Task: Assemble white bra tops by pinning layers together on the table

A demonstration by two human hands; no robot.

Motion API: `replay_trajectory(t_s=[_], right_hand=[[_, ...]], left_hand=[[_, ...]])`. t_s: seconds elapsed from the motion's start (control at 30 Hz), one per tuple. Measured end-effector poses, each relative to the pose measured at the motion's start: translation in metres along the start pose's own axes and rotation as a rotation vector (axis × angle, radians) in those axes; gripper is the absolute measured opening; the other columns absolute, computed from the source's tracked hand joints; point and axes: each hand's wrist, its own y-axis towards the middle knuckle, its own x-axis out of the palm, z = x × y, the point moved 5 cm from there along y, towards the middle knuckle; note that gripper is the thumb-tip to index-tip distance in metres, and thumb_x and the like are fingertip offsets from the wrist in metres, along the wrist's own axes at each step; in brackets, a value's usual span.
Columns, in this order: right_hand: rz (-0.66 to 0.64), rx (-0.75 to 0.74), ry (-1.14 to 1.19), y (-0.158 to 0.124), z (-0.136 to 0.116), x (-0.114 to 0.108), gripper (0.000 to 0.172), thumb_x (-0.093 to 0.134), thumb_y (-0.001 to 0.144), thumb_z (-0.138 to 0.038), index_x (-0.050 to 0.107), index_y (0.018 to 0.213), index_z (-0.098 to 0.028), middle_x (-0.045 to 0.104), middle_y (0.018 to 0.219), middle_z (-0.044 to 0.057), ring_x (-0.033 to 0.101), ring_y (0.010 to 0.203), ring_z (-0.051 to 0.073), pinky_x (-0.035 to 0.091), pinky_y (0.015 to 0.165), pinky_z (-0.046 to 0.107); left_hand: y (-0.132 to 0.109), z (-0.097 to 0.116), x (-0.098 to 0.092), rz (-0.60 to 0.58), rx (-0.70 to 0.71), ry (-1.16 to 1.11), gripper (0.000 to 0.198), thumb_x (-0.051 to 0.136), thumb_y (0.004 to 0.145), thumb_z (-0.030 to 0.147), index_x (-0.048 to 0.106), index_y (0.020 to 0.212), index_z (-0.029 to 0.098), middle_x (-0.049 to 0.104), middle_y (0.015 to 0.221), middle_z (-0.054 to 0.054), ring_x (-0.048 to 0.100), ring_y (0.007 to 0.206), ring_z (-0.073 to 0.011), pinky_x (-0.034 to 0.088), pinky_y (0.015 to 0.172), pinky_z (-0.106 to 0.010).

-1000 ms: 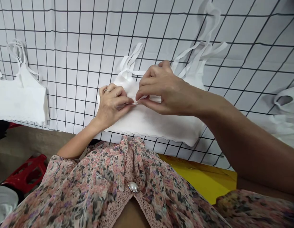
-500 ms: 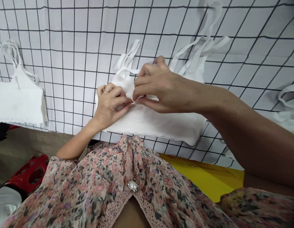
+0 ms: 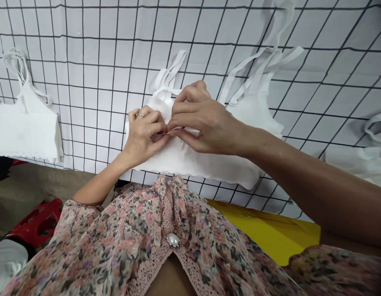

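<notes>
A white bra top (image 3: 205,164) with thin straps lies on the table in front of me. My left hand (image 3: 145,133), with a ring on one finger, pinches the fabric near the garment's middle left. Close against it, my right hand (image 3: 199,119) pinches the same spot, thumb and fingertips together. The two sets of fingertips meet, and what exactly lies between them is too small to make out. Both straps (image 3: 173,68) on the left stretch away from me, and part of the upper fabric is hidden under my right hand.
The table is covered with a white cloth with a black grid (image 3: 94,74). Another white strappy top (image 3: 26,127) lies at the left, and more white garments (image 3: 359,160) at the right. Below the edge are a red stool (image 3: 39,224) and a yellow surface (image 3: 267,234).
My right hand has moved slightly left and down, its fingertips now against my left fingertips. The right forearm has lowered, showing more of the top's right side. My left hand stays nearly in place.
</notes>
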Motion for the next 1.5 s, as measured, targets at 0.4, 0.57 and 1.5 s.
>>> replay_trajectory(t_s=[0.4, 0.57, 1.5], right_hand=[[-0.130, 0.111, 0.058, 0.087, 0.060, -0.082, 0.044, 0.068, 0.104, -0.064, 0.087, 0.098, -0.026, 0.074, 0.088, 0.003, 0.067, 0.096, 0.020, 0.054, 0.095, 0.044], [-0.049, 0.072, 0.058, 0.112, 0.076, -0.064, 0.040, 0.066, 0.104, -0.061, 0.083, 0.088, -0.027, 0.070, 0.078, 0.002, 0.066, 0.095, 0.022, 0.049, 0.109, 0.054], [0.164, 0.757, -0.515, -0.156, -0.027, 0.070, 0.100, 0.034, 0.113, -0.066, -0.015, 0.181, -0.013, 0.017, 0.185, 0.030, 0.025, 0.173, 0.048, 0.022, 0.132, 0.080]], left_hand=[[-0.009, -0.006, -0.024, 0.088, 0.011, 0.070, 0.029, 0.077, 0.104, 0.051, 0.073, 0.087, 0.027, 0.079, 0.087, 0.003, 0.061, 0.096, -0.0216, 0.033, 0.103, -0.044], [-0.016, -0.014, -0.028, 0.090, 0.027, 0.107, 0.027, 0.074, 0.107, 0.047, 0.070, 0.089, 0.027, 0.076, 0.080, 0.005, 0.061, 0.088, -0.0203, 0.034, 0.100, -0.044], [-0.073, -0.009, 0.012, 0.217, -0.094, 0.291, 0.091, 0.049, 0.110, 0.072, 0.015, 0.182, 0.030, 0.021, 0.189, -0.018, 0.018, 0.178, -0.0384, 0.016, 0.143, -0.070]])
